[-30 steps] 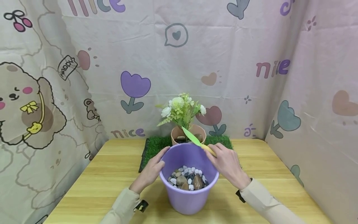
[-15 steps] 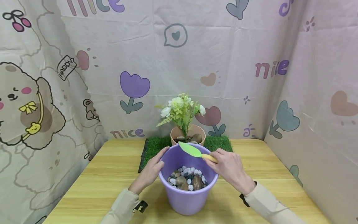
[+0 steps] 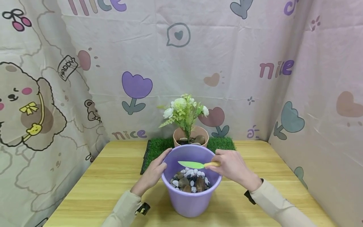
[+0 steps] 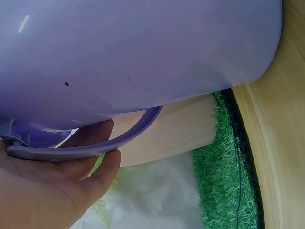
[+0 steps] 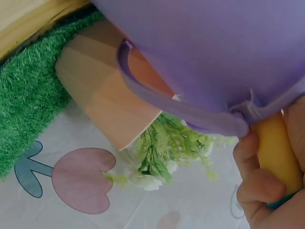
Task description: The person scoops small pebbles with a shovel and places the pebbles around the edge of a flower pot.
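Note:
A purple bucket (image 3: 190, 201) stands upright on the table, with white, grey and brown stones (image 3: 190, 182) inside. My left hand (image 3: 153, 171) grips its left rim, thumb over the edge and fingers along the outside. The left wrist view has those fingers beside the bucket's carrying handle (image 4: 131, 136). My right hand (image 3: 233, 165) holds a small garden trowel by its yellow handle (image 5: 281, 155), at the right rim. The green trowel blade (image 3: 190, 164) lies nearly level within the bucket's mouth, above the stones and pointing left.
Behind the bucket, a pink flowerpot (image 3: 176, 135) holds stones and a plant with white flowers (image 3: 181, 107). It stands on a green artificial grass mat (image 3: 222, 143). The wooden table (image 3: 113, 176) ends at a patterned cloth backdrop (image 3: 175, 69).
The trowel has come down from above the bucket's back rim into its mouth, its blade tilting from upward to nearly level. My left hand and the bucket have stayed in place.

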Tool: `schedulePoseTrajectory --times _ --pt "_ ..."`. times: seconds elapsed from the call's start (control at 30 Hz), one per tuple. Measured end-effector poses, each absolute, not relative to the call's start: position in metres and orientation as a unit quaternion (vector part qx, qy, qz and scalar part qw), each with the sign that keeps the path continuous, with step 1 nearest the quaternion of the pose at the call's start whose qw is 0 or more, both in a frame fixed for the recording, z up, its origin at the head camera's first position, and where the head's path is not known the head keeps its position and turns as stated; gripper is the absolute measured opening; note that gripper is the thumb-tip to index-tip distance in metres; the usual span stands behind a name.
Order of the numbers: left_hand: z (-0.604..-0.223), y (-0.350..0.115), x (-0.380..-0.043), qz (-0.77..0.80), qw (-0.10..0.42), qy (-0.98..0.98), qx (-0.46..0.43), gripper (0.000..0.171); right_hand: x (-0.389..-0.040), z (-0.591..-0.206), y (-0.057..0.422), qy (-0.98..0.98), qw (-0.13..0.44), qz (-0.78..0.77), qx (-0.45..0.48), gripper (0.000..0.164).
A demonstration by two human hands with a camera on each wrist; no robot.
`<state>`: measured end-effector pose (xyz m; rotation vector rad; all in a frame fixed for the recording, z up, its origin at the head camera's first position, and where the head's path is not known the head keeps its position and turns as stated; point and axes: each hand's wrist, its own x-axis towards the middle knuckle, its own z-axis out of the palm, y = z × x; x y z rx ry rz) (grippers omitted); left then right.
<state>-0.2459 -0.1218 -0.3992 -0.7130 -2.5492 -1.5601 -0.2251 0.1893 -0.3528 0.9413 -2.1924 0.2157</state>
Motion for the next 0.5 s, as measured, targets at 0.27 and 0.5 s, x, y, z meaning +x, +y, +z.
schedulePoseTrajectory --times 0.27,0.5 --pt "-0.4 -0.121 -0.247 -0.506 0.035 -0.83 -0.233 0.065 -0.23 -0.341 0.196 -0.869 0.249 0.096 0.416 0.026" --pt "-0.4 -0.122 -0.247 -0.502 0.041 -0.832 -0.234 0.065 -0.233 -0.322 0.19 -0.898 0.141 0.069 0.411 0.021"
